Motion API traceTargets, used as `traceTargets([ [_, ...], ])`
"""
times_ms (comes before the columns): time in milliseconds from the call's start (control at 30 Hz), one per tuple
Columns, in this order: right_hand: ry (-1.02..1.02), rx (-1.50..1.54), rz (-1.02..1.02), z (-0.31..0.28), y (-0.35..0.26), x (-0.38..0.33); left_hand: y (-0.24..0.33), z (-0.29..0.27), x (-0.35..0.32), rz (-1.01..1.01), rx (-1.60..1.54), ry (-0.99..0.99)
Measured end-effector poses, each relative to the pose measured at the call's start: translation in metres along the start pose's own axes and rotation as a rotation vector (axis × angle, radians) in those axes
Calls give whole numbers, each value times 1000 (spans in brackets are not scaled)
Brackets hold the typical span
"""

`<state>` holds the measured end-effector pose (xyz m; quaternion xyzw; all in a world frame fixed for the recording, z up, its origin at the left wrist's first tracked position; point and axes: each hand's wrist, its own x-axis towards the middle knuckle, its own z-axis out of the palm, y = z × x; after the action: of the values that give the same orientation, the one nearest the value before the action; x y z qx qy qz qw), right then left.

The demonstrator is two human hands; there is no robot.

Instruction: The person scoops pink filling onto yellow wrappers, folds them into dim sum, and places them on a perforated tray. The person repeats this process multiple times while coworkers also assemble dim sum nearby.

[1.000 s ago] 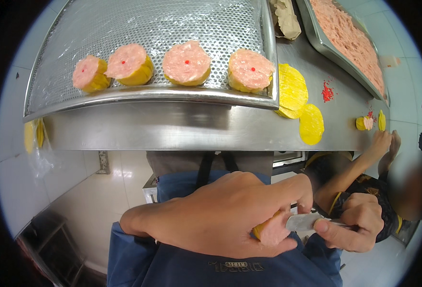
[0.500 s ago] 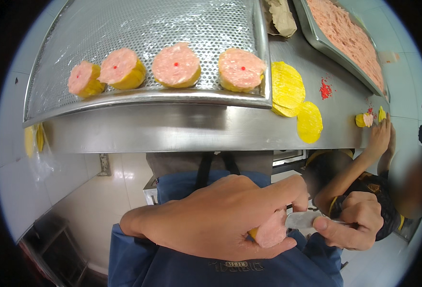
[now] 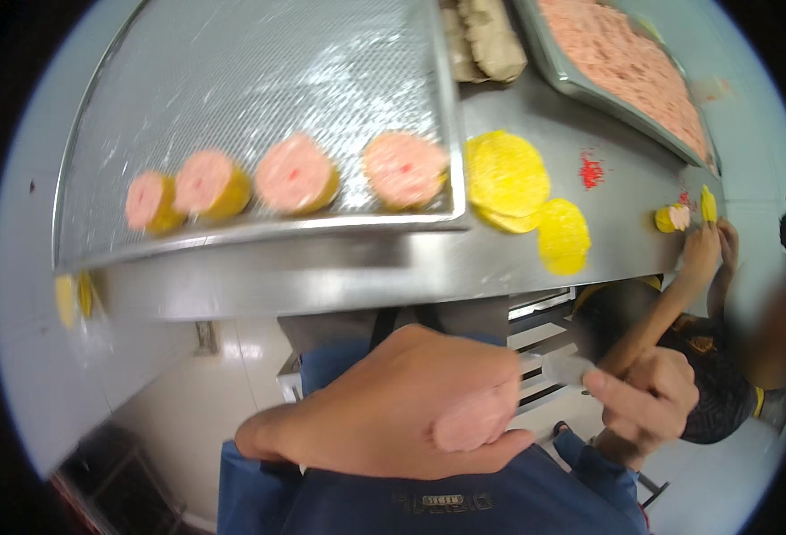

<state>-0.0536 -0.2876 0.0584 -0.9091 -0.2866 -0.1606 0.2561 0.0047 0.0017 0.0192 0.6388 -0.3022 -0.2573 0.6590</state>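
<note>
My left hand [image 3: 384,392] is curled round an open-topped dumpling [image 3: 475,421], its pink filling facing up between thumb and forefinger. Its wrapper is hidden by my fingers. To the right, my right hand [image 3: 650,392] pinches a small flat metal spatula [image 3: 567,367], blurred by motion. The blade is apart from the filling, close to the left forefinger. Beyond my hands, several finished dumplings [image 3: 293,175] with yellow wrappers and a red dot on top stand along the near edge of a perforated metal tray [image 3: 322,230]. Round yellow wrappers [image 3: 507,174] lie beside the tray.
A deep metal pan of pink filling [image 3: 620,67] stands at the far right of the steel table [image 3: 339,276]. Red bits [image 3: 592,171] and crumpled brown paper [image 3: 493,40] lie there too. At right, a co-worker's hands [image 3: 700,254] work near another dumpling [image 3: 667,219].
The spatula has lifted off the filling and moved slightly up, away from the dumpling. My left hand keeps its hold. The whole view has shifted, with the tray now lower and further left.
</note>
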Motion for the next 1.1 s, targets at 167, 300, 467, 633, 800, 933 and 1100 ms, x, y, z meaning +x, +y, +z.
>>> traceTargets([
  [167, 63, -171, 383, 15, 45, -3, 0, -5, 0, -3, -6, 3],
  [300, 165, -189, 492, 36, 87, -11, -7, -1, 1, 10, -25, 30],
  [467, 196, -262, 526, 41, 103, -14, -11, -4, -1, 41, 7, -43],
  [633, 161, -274, 489, 38, 109, -7, -8, -1, 3, -45, -6, 23],
  [800, 248, 178, 670, 21, 88, -10, -10, 0, 15, 36, 96, 74],
  [933, 132, 212, 305, 4, 54, -7, -17, 7, 24, -84, 1, 125],
  [1100, 148, -197, 465, 11, 69, 2, -18, 7, 32, -9, 94, 82],
])
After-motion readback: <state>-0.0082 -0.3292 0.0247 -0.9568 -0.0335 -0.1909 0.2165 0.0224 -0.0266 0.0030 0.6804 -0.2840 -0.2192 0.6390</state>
